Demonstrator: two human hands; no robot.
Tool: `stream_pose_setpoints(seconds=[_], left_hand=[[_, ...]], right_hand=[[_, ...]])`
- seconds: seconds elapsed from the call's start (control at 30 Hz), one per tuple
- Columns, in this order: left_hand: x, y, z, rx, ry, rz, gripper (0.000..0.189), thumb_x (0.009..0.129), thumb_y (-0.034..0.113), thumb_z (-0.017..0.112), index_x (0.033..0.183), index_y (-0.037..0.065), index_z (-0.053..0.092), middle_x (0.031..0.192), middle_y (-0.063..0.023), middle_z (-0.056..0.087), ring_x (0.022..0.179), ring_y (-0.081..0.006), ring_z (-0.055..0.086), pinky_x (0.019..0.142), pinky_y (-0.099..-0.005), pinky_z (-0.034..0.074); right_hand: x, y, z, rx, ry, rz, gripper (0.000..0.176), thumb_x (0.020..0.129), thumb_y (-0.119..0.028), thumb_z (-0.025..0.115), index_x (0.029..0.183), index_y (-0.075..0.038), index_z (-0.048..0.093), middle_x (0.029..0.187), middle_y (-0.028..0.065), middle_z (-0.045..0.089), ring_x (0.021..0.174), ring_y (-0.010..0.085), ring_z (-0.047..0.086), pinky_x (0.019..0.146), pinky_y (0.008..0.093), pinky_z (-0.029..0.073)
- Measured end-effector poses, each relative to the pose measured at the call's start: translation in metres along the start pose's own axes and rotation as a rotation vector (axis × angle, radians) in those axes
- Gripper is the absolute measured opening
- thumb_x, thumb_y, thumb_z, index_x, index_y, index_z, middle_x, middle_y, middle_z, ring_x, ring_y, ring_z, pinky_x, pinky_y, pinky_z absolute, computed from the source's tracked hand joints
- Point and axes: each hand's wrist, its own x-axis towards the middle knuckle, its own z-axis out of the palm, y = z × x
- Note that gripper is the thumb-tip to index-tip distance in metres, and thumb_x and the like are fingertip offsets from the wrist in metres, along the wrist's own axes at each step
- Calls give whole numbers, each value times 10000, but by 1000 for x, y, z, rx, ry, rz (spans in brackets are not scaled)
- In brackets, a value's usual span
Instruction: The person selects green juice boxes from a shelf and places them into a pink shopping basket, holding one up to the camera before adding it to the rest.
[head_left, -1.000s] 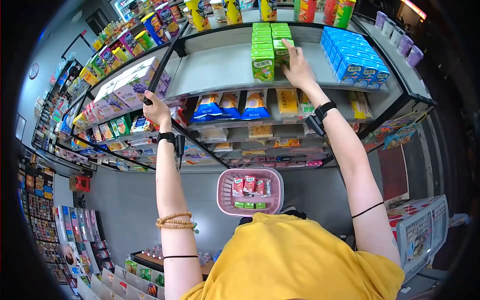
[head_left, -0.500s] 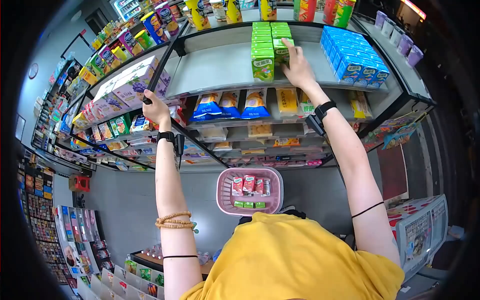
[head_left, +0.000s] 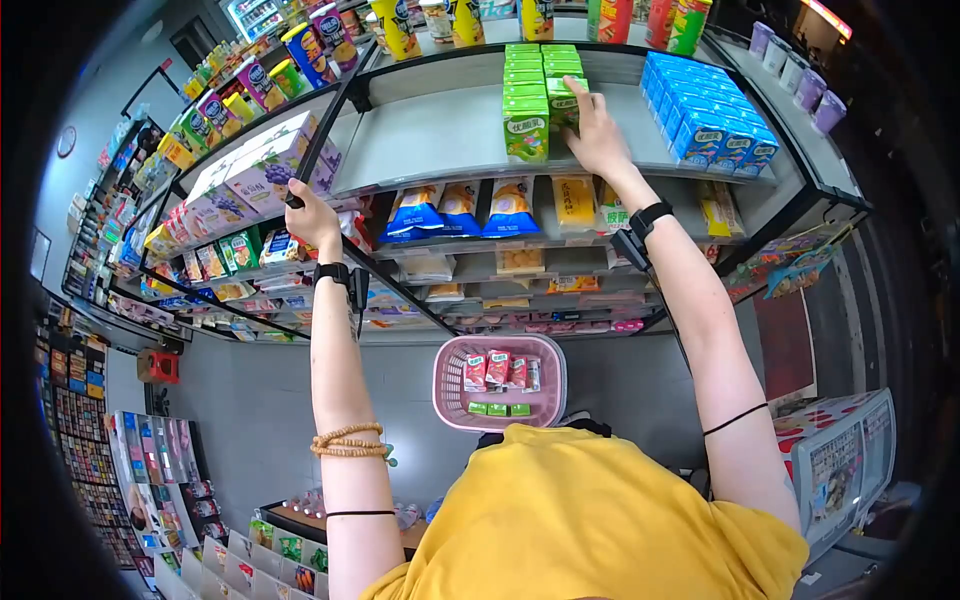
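Observation:
On the upper shelf, my right hand point(head_left: 598, 135) grips the front green drink carton point(head_left: 564, 97) of the right-hand row, its fingers over the top and side. Beside it stands another row of green cartons point(head_left: 526, 128), which reaches further forward. My left hand point(head_left: 314, 218) is closed around the black shelf post point(head_left: 325, 160) at the corner, next to purple grape-printed boxes point(head_left: 262, 178). Below me on the floor, a pink basket point(head_left: 447, 385) holds several red-and-white cartons point(head_left: 498, 367) and a few green cartons point(head_left: 498, 409) lying in front of them.
Blue drink cartons point(head_left: 705, 120) stand in rows at the shelf's right end. Yellow snack cans point(head_left: 464, 22) line the level above. Blue snack bags point(head_left: 512, 206) and other packets fill the lower shelves. A glass-topped freezer point(head_left: 850, 470) is at the right.

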Motion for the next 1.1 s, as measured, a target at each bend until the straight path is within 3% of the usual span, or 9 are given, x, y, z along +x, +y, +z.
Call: stream_pose_setpoints(seconds=[1.1], left_hand=[[-1,2,-1,8,4,24,778,999,659,520,756,-67,655,652,-177,668,647,-344,658,648,-488,481]], right_hand=[[-2,-4,-3,-26,-28,23,887,880,-92,711,1589,-324,232,1299,281,551,1111,540,604,932,598,523]])
